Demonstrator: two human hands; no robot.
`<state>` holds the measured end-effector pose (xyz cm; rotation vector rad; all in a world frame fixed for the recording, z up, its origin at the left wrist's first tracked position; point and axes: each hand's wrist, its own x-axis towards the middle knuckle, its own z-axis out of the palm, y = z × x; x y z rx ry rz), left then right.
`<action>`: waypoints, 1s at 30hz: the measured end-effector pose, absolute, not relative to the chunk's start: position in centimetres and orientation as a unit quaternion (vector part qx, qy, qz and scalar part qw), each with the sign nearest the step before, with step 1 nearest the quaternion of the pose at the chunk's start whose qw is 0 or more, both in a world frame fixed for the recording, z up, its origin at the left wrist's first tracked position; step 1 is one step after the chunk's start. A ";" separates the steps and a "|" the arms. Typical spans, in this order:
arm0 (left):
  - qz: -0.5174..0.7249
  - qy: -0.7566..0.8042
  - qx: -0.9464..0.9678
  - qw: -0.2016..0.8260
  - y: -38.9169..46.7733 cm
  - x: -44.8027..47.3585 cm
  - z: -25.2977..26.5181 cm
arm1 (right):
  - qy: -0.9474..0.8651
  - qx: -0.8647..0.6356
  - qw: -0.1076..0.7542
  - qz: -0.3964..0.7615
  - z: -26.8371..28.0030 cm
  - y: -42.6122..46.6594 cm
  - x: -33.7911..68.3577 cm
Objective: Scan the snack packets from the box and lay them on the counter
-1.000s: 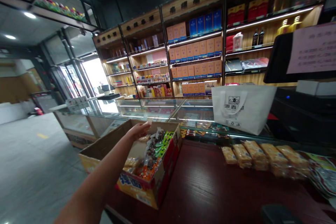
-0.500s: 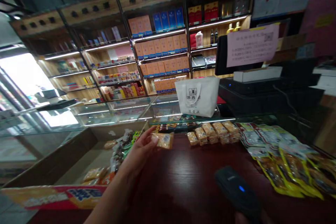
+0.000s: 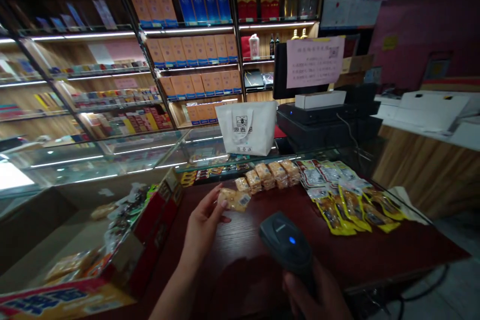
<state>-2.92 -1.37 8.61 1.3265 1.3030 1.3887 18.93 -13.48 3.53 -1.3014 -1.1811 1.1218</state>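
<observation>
Pinched between thumb and fingertips of the left hand (image 3: 202,222), a small yellow snack packet (image 3: 234,200) is held just above the dark red desk (image 3: 360,255), its barcode label turned toward the scanner; the grip is narrow and closed on the packet's left end. To the left of that hand, an open cardboard box (image 3: 150,220) with red printed sides is seen at the desk's edge, filled with mixed wrapped snacks. Behind the box, a glass display case (image 3: 112,160) is stretched across the view, and wooden shelves (image 3: 195,55) stocked with orange and blue cartons are lit from above.

Just beyond the held packet, a row of similar yellow packets (image 3: 268,175) is laid out on the desk, and a white paper bag (image 3: 245,127) is stood upright behind them on the glass. Lower and to the right of the packet, a black handheld barcode scanner (image 3: 287,245) with a blue light on top is gripped by the right hand (image 3: 318,295), the fingers wrapped firmly around its handle, its head pointed toward the packet but kept apart from it.

Further right, flat yellow and green pouches (image 3: 345,200) are spread in overlapping rows on the desk. Behind them, a black till with a screen (image 3: 322,110) is placed, a pink notice fixed to the screen's back.
</observation>
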 end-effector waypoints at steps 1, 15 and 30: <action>0.551 0.504 0.531 0.401 -1.4 -2.7 8.5 | -0.498 -0.533 0.503 0.463 3.7 -13.5 18.9; 0.559 0.486 0.567 0.361 -2.3 -2.2 9.6 | -0.529 -0.538 0.506 0.418 4.9 -13.2 18.4; 0.556 0.478 0.569 0.371 -1.4 -1.9 8.7 | -0.526 -0.553 0.499 0.410 5.4 -13.2 18.7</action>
